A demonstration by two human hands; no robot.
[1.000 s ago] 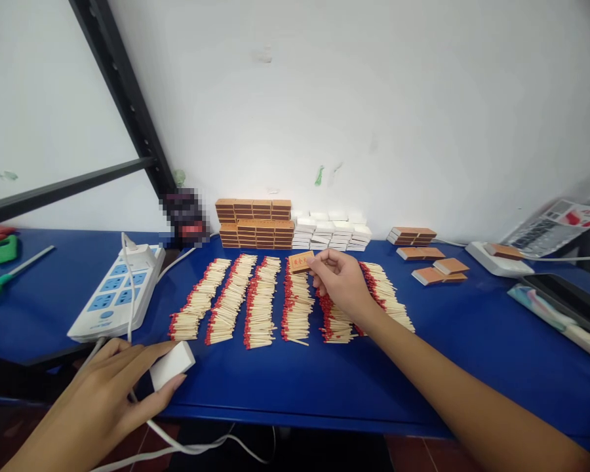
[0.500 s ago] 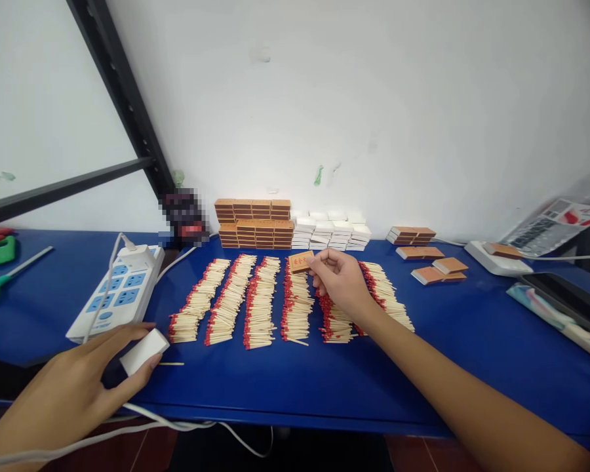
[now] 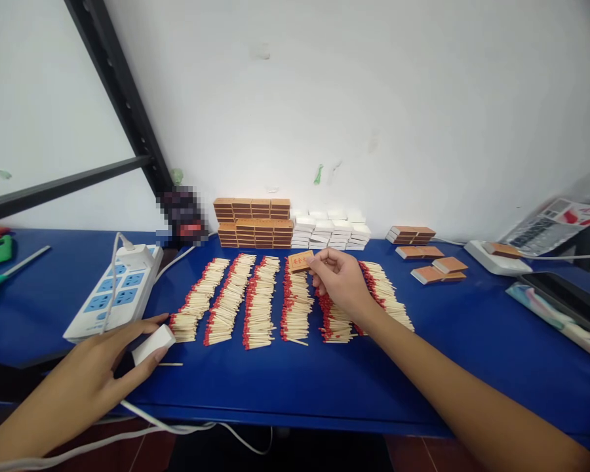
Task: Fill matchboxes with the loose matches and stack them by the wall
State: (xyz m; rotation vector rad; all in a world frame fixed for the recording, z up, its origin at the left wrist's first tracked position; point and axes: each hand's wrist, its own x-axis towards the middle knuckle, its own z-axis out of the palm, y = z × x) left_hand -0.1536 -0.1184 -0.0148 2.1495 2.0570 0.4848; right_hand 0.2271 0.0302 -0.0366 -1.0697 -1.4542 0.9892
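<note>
My left hand (image 3: 103, 364) is closed around a small white matchbox tray (image 3: 153, 342), near the left end of the match rows. In my right hand (image 3: 340, 278) is an orange matchbox sleeve (image 3: 299, 261) with red lettering, pinched at its right edge above a middle row. Several rows of red-tipped matches (image 3: 260, 305) lie side by side on the blue table (image 3: 285, 387). One loose match (image 3: 171, 364) rests just beside my left thumb. Whether anything is inside the tray or sleeve is hidden.
Stacked orange sleeves (image 3: 254, 226) and white trays (image 3: 330, 231) stand against the wall. Several boxes (image 3: 438, 270) lie at the right, near a phone (image 3: 565, 298). A power strip (image 3: 115, 295) and green-handled scissors (image 3: 0, 282) are at the left. Cables hang over the front edge.
My left hand has shifted right and slightly up with the white tray, toward the leftmost match row. My right hand and the sleeve look nearly unmoved.
</note>
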